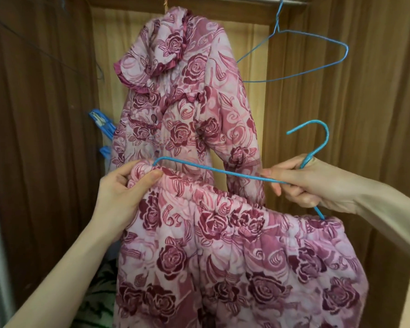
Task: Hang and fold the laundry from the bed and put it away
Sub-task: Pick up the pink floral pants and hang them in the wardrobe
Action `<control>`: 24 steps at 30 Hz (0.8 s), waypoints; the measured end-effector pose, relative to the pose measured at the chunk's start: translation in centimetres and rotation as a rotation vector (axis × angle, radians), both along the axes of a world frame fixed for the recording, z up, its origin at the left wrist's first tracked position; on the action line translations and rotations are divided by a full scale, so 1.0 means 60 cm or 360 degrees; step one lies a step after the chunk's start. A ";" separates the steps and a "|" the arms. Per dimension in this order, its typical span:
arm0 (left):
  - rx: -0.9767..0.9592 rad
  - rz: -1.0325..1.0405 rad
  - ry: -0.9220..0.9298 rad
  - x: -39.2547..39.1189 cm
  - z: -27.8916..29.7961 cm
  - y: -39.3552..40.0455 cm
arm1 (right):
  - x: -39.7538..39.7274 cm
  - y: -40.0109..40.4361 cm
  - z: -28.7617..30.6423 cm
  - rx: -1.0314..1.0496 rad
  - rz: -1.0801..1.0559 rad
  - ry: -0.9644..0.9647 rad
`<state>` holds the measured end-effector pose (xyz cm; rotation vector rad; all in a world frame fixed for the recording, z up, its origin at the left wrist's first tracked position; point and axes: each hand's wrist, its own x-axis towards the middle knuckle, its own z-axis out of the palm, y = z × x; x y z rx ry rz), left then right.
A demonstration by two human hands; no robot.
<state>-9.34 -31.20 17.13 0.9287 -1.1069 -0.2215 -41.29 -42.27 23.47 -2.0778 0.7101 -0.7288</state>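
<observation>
In the head view, my right hand is gripping the hanger at its neck, steadying it, while my left hand is pinching the trousers waistband, fingers clamped, feeding it over the hanger's tip. They're hanging in front of the jacket, which is already up in the wardrobe.

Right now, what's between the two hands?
In the head view, a blue wire hanger spans from the left hand to the right hand, above the pink rose-patterned quilted trousers' waistband.
</observation>
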 end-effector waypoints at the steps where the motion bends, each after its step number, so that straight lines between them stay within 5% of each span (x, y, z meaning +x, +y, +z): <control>1: 0.0015 0.0001 -0.0009 0.001 -0.001 0.001 | -0.002 0.001 0.004 -0.0004 0.0006 0.0029; 8: 0.0012 0.0030 -0.0248 -0.005 0.014 0.008 | 0.019 0.012 -0.009 -0.0063 0.0001 0.0576; 18: 0.0641 -0.0275 -0.1052 -0.047 0.026 0.010 | 0.082 0.022 0.025 -0.0169 0.0015 0.0309; 24: 0.0382 -0.0081 -0.1051 -0.062 0.009 0.003 | 0.054 0.021 0.008 -0.0209 0.0222 -0.0025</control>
